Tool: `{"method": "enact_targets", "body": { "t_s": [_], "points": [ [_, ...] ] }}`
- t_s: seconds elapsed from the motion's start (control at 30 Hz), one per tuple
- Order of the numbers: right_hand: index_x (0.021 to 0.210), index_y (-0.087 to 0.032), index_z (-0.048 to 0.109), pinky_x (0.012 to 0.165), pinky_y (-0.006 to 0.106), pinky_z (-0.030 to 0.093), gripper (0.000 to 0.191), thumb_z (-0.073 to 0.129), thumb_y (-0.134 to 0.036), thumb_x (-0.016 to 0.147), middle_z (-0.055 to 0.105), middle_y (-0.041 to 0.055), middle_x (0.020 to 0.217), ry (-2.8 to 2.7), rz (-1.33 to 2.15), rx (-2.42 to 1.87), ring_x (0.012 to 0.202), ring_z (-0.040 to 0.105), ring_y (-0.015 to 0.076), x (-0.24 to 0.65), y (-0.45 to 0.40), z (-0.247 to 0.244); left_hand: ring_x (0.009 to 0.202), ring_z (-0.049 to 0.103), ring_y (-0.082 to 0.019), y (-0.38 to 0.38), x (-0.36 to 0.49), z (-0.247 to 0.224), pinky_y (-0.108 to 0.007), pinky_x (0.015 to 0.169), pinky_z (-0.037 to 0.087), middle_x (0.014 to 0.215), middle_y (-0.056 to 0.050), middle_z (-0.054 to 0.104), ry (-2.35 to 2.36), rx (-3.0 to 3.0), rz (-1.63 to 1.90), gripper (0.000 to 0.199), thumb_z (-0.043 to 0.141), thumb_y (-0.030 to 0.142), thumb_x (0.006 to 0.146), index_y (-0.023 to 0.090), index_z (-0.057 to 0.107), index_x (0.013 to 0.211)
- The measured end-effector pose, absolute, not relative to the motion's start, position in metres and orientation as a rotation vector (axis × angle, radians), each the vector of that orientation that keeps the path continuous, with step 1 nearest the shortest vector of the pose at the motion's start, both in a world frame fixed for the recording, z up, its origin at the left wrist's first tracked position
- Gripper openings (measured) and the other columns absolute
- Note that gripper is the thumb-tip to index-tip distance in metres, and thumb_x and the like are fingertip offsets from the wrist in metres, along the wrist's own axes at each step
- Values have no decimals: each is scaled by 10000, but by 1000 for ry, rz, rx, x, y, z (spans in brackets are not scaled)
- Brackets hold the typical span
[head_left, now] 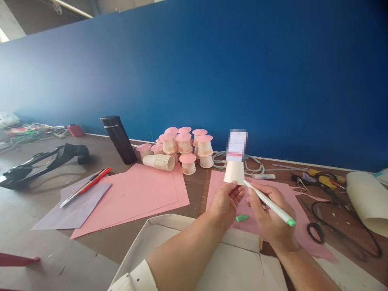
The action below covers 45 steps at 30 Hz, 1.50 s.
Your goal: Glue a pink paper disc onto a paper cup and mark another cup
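My left hand [228, 202] grips a white paper cup [234, 173] near its wide lower rim, the narrow end pointing up. Between the fingers of my right hand [273, 214] is a white marker [269, 203] with a green end, its tip touching or very close to the cup's rim. Below the hands, a small green cap [241, 218] lies on a pink paper sheet [216, 186]. A blurred pale rectangle [237, 145] stands just behind the cup. Another pen [264, 176] lies right of it.
Several paper cups with pink discs [188, 161] stand stacked near the blue wall [194, 72], beside a nested cup stack [159, 162]. To the left are a black bottle [119, 139], a red utility knife [87, 186] and pink sheets [133, 198]. Cables and scissors [315, 233] lie right.
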State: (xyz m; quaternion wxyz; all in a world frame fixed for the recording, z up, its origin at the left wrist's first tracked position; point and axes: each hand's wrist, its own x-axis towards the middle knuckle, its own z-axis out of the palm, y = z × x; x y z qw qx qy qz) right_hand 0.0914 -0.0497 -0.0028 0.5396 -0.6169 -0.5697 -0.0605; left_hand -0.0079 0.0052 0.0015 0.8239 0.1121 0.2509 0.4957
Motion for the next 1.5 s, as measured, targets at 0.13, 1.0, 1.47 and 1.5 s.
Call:
{"method": "enact_targets", "body": {
  "t_s": [0.13, 1.0, 1.47, 1.5],
  "points": [
    [1008, -210, 657, 598, 295, 548, 294, 604, -436, 828, 714, 77, 897, -1319, -91, -1500, 742, 683, 194, 92, -48, -3, 703, 647, -122, 5, -8, 0, -200, 722, 533, 747, -100, 661, 532, 263, 1048, 58, 615, 113, 805, 67, 646, 788],
    [956, -198, 636, 590, 306, 531, 324, 565, -490, 837, 704, 84, 837, -1323, 11, -1524, 682, 668, 194, 98, -45, -2, 750, 644, -139, 3, -5, -5, -242, 768, 516, 801, -99, 692, 452, 434, 1021, 149, 700, 170, 738, 60, 697, 839],
    [939, -207, 637, 600, 302, 517, 329, 546, -507, 839, 707, 67, 820, -1320, -29, -1570, 679, 664, 187, 97, -44, -1, 739, 649, -140, 3, -5, -5, -245, 769, 513, 794, -106, 696, 449, 433, 1033, 186, 708, 175, 720, 42, 702, 850],
    [942, -207, 636, 603, 304, 518, 329, 545, -506, 840, 707, 70, 828, -1318, -29, -1568, 688, 665, 190, 97, -44, -1, 734, 648, -139, 3, -5, -5, -245, 768, 513, 790, -106, 695, 450, 431, 1030, 185, 708, 173, 720, 41, 702, 849]
  ]
}}
